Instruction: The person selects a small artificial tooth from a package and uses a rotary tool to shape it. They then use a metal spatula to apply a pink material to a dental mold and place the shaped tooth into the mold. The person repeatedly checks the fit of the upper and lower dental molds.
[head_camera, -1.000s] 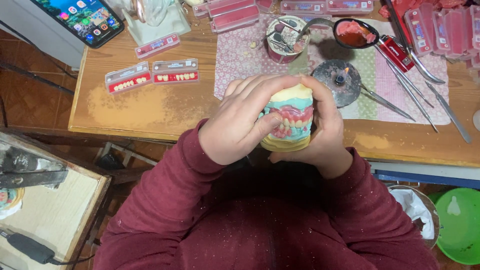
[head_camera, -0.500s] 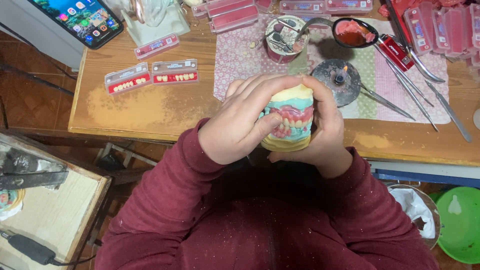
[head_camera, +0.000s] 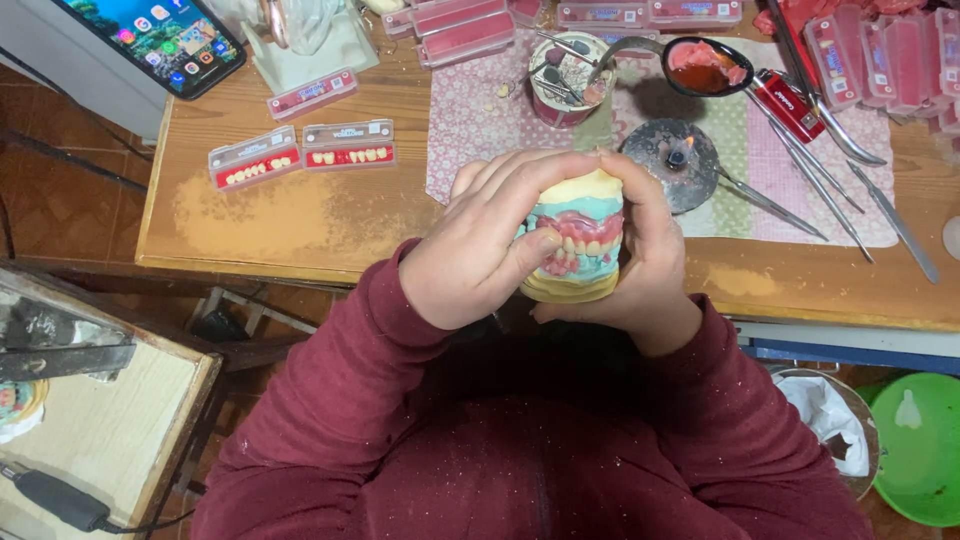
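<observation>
While both hands meet over the near table edge, one dental model (head_camera: 575, 238) sits clasped between them, above the lap. Left hand (head_camera: 490, 245): fingers curled over the model's top and left side, thumb pressed on its front; closed on it. Right hand (head_camera: 650, 270): wrapped round the right side and underside, likewise closed on it. Model: yellow stone bases above and below, teal bands, pink wax gums with a row of teeth between; its back and right flank are hidden by the fingers.

On the table (head_camera: 300, 215), counted:
- two tooth cards (head_camera: 300, 153) side by side, left of the hands, and a third (head_camera: 313, 94) further back;
- one phone (head_camera: 160, 40), screen lit, cut off at the top edge;
- one tin (head_camera: 568, 78) holding tools, on a patterned cloth (head_camera: 470, 120);
- one burner (head_camera: 670, 165) with a small flame, just right of the hands;
- one spoon (head_camera: 700, 65) of pink wax;
- one red lighter (head_camera: 788, 105);
- several metal instruments (head_camera: 800, 190), their number hard to fix where they cross.

Red trays (head_camera: 880, 50) at the top right are cut off; their count cannot be told. One green bowl (head_camera: 920, 450) lies partly out of frame, lower right.
</observation>
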